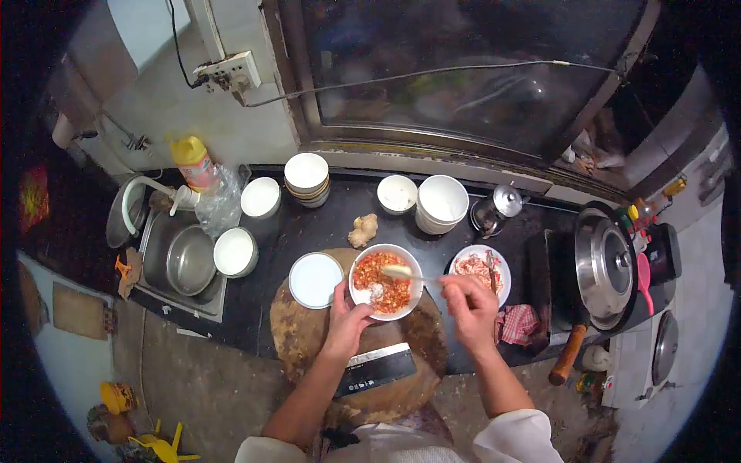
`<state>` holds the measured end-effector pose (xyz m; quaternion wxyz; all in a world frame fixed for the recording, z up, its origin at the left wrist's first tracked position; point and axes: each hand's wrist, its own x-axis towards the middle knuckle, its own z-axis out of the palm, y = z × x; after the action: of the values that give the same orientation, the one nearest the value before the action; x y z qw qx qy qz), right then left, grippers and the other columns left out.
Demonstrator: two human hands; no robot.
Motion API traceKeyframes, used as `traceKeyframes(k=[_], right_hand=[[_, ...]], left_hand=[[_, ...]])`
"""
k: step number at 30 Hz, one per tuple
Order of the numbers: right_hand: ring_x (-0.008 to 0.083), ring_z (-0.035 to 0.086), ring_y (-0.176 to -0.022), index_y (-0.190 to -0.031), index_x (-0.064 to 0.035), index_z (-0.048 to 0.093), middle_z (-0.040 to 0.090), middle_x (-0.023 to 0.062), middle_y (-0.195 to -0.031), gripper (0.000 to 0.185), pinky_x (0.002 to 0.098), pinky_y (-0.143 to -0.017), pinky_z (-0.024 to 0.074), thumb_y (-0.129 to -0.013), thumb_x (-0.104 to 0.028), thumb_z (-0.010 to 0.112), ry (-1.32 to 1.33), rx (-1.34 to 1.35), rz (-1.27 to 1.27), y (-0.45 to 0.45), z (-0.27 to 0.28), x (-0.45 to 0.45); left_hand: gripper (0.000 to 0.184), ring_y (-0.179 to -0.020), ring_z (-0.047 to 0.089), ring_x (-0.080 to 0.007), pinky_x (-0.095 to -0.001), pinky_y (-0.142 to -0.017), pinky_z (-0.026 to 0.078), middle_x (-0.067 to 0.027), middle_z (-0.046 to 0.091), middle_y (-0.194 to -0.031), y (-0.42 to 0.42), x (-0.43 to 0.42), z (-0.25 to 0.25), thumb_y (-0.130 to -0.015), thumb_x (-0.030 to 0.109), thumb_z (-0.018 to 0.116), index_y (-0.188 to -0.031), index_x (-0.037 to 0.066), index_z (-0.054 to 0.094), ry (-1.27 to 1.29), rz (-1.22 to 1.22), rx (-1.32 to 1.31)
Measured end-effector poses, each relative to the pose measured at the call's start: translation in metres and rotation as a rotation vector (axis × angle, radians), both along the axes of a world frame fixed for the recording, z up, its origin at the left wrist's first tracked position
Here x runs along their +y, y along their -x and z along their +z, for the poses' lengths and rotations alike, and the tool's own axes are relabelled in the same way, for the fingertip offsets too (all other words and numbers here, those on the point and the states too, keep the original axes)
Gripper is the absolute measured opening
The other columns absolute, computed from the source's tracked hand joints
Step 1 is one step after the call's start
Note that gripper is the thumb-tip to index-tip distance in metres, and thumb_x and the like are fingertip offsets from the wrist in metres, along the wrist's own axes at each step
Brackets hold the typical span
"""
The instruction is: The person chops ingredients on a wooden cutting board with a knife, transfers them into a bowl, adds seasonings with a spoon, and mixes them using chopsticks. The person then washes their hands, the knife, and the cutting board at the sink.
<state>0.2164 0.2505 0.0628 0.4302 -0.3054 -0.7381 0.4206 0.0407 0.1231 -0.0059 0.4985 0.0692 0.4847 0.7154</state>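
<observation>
A white bowl (417,297) of chopped red mixture (378,279), with a small pile of white powder at its lower left, stands on the round wooden chopping board (297,339). My left hand (347,322) grips the bowl's left rim, thumb near the front edge. In my right hand (469,307) is the handle of a spoon (397,272), whose pale bowl is over the mixture. A cleaver (377,369) with a dark blade and bright edge lies on the board closest to me. Left of the bowl sits a round white lid or plate (316,280).
A plate of chopped food (502,270) and a checked cloth (519,324) are on the right, near a lidded pan (606,266). Behind are a ginger root (363,230) and stacked white bowls (442,202). The sink (158,266) is at left.
</observation>
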Motion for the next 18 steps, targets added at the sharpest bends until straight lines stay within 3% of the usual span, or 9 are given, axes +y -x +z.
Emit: traceKeyframes(k=[1,2,5,8,9,11,14,17,18], right_hand=[[0.0041,0.047,-0.056,-0.098,0.0,0.069,0.061,0.0015,-0.078,0.016,0.0197,-0.05,0.0361,-0.094,-0.012,0.059,0.035,0.036,-0.039,0.002,0.001,0.002],[0.0094,0.056,-0.065,-0.098,0.0011,0.07,0.066,0.0044,-0.082,0.016,0.0251,-0.058,0.0442,-0.092,-0.011,0.061,0.23,0.038,-0.127,0.0,0.007,0.007],[0.0085,0.056,-0.069,-0.099,0.0006,0.07,0.066,0.0032,-0.083,0.018,0.0243,-0.061,0.0453,-0.093,-0.013,0.06,0.316,0.199,-0.312,0.007,-0.004,0.058],[0.0143,0.063,-0.076,-0.099,-0.0009,0.07,0.069,0.009,-0.088,0.02,0.0277,-0.069,0.0496,-0.092,-0.018,0.06,-0.018,-0.017,-0.437,0.019,-0.04,0.123],[0.0183,0.065,-0.078,-0.099,-0.0008,0.07,0.069,0.0142,-0.09,0.023,0.0313,-0.071,0.0508,-0.091,-0.021,0.061,-0.043,-0.085,-0.437,0.022,-0.063,0.147],[0.0215,0.067,-0.078,-0.096,-0.0001,0.07,0.069,0.0161,-0.087,0.024,0.0333,-0.073,0.0511,-0.088,-0.022,0.061,-0.17,-0.154,-0.384,0.035,-0.082,0.171],[0.0147,0.063,-0.066,-0.095,0.0005,0.071,0.069,0.0074,-0.075,0.025,0.0281,-0.062,0.0495,-0.087,-0.021,0.062,-0.168,-0.346,-0.265,0.046,-0.122,0.199],[0.0139,0.06,-0.058,-0.089,0.0003,0.072,0.067,0.0067,-0.07,0.022,0.0271,-0.054,0.0459,-0.085,-0.02,0.063,0.216,-0.214,-0.268,0.053,-0.129,0.198],[0.0105,0.052,-0.05,-0.088,-0.0003,0.071,0.062,0.0032,-0.066,0.02,0.0244,-0.045,0.0381,-0.086,-0.018,0.062,0.349,-0.147,-0.271,0.049,-0.12,0.192]], left_hand=[[0.078,-0.109,0.058,-0.0292,-0.0424,-0.08,0.058,-0.0191,0.047,-0.126,0.0,-0.002,-0.002,-0.073,-0.009,0.053,-0.142,0.006,0.02,0.017,0.006,0.043],[0.079,-0.108,0.058,-0.0289,-0.0415,-0.08,0.058,-0.0191,0.047,-0.126,0.001,-0.002,-0.003,-0.073,-0.009,0.054,-0.142,0.006,0.02,0.032,0.009,0.087],[0.071,-0.116,0.054,-0.0294,-0.0424,-0.088,0.055,-0.0172,0.044,-0.131,0.002,0.004,0.012,-0.076,-0.007,0.048,-0.141,0.008,0.022,0.092,-0.01,0.142],[0.067,-0.12,0.052,-0.0323,-0.0469,-0.09,0.054,-0.018,0.042,-0.133,0.001,0.01,0.021,-0.077,-0.006,0.045,-0.139,0.008,0.023,-0.032,-0.003,0.017],[0.066,-0.12,0.051,-0.0329,-0.0482,-0.09,0.054,-0.0182,0.042,-0.133,0.001,0.009,0.02,-0.077,-0.006,0.044,-0.139,0.007,0.024,-0.063,0.005,-0.009],[0.065,-0.122,0.05,-0.0349,-0.0523,-0.091,0.053,-0.019,0.041,-0.135,0.001,0.0,0.025,-0.077,-0.006,0.043,-0.138,0.006,0.024,-0.055,-0.013,-0.03],[0.065,-0.121,0.05,-0.0357,-0.0536,-0.091,0.053,-0.0195,0.041,-0.135,-0.001,-0.011,0.024,-0.077,-0.008,0.042,-0.138,0.007,0.025,-0.019,-0.016,-0.038],[0.064,-0.12,0.051,-0.0353,-0.0528,-0.09,0.053,-0.0196,0.042,-0.134,0.0,-0.015,0.018,-0.077,-0.008,0.042,-0.137,0.006,0.025,-0.014,0.009,-0.024],[0.064,-0.119,0.052,-0.0351,-0.0523,-0.09,0.054,-0.0196,0.043,-0.134,0.001,-0.016,0.017,-0.077,-0.008,0.042,-0.137,0.006,0.025,-0.028,0.019,-0.02]])
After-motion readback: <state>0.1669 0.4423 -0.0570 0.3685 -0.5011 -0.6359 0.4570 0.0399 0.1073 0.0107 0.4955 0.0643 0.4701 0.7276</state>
